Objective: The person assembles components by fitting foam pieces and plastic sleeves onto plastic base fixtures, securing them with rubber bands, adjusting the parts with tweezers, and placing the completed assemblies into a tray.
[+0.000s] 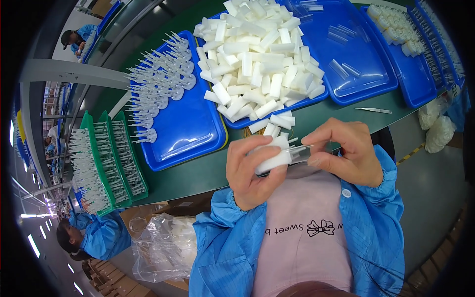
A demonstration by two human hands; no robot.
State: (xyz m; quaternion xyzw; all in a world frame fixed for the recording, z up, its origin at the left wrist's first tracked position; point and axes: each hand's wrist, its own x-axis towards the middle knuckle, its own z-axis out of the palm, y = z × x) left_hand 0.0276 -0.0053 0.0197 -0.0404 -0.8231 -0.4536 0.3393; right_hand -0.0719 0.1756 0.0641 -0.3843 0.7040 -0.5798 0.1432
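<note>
At the near edge of the green table, my left hand (255, 171) is closed around a white block-like part (273, 157) with a rounded side. My right hand (344, 153) pinches a clear plastic sleeve (300, 154) between thumb and fingers. One end of the sleeve meets the white part; whether it sits inside or only against it I cannot tell. Just beyond my hands, several loose white blocks (283, 121) lie on the table. A large heap of the same white blocks (257, 54) fills a blue tray behind them.
On the left, a blue tray (190, 133) carries upright, thin-stemmed clear parts (163, 79); beside it stand green racks (106, 163). Right of the heap, a blue tray (363, 86) holds clear sleeves, with tweezers (373, 110) nearby. A plastic-lined carton (166, 242) stands below left. Another person (99, 237) sits beyond.
</note>
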